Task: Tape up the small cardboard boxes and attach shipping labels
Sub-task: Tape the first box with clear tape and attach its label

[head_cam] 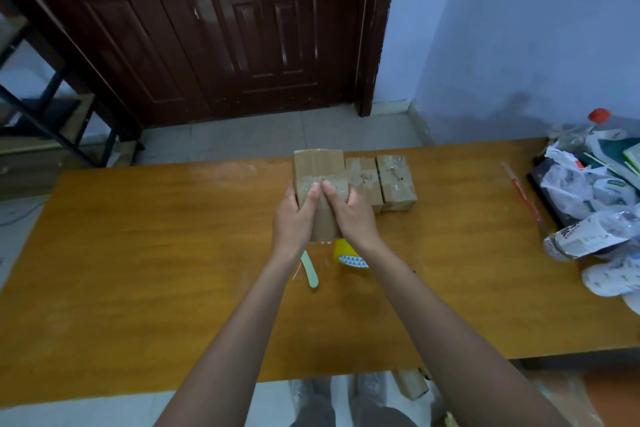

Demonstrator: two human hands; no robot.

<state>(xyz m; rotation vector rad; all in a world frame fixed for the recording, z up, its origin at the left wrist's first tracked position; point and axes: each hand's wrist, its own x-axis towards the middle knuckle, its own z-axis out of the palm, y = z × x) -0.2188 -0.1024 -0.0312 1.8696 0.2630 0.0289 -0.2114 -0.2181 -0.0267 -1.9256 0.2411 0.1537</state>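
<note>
Cardboard box [320, 180] held upright above worktop [166, 253], long axis 12-to-6. Left hand [294, 218] at 7 o'clock, right hand [349, 215] at 5, equally near. Fingers curled round box sides, thumbs pressed on taped face. Tape roll [349, 255] lies directly beneath.

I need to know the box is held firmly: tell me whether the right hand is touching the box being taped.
Touching. The head view shows the right hand gripping the held box, thumb pressed on its taped top, opposite the left hand.
</note>
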